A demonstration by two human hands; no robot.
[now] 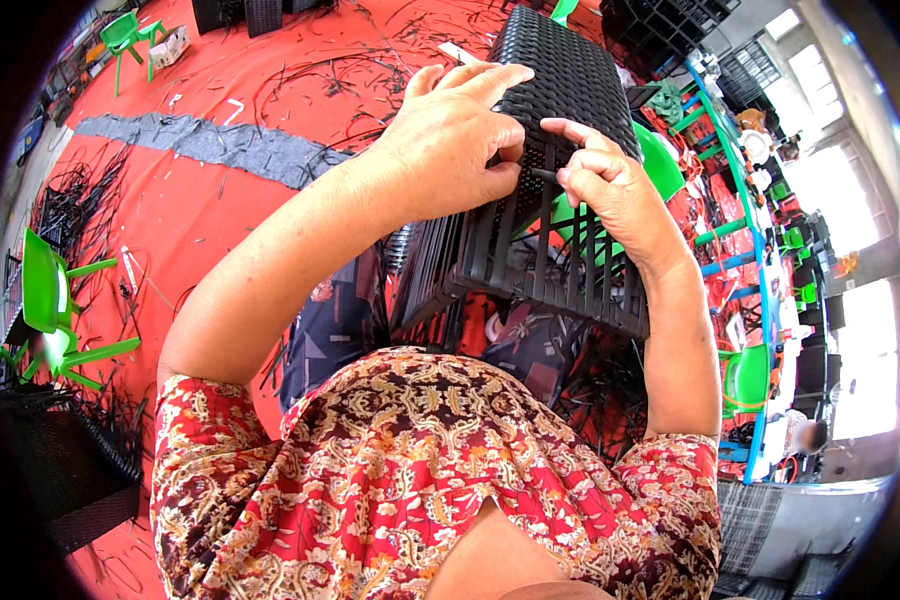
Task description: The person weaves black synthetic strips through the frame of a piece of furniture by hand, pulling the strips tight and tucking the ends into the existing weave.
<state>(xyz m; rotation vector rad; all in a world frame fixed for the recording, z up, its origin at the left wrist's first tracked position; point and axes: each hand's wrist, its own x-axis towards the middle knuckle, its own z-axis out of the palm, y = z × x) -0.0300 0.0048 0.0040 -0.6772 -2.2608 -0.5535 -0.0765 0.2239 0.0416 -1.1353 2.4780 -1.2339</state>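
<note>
A black woven wicker piece [562,65] stands in front of me, resting about my knees. Its far part is closely woven; the near part shows bare, parallel black strips [595,265] with gaps between them. My left hand [455,135] lies over its left edge, index finger and thumb curled together at the weave, other fingers stretched across the side. On the right, my right hand [615,190] pinches a thin black strip [544,174] between thumb and index finger. This strip spans the small gap between both hands, and its left end disappears at my left fingertips.
A red floor covering [185,250] carries scattered black strip scraps and a grey cloth band [210,145]. Green chairs [45,285] stand at left, with another green seat [655,165] behind the wicker piece. A blue-green metal frame [745,215] runs along the right.
</note>
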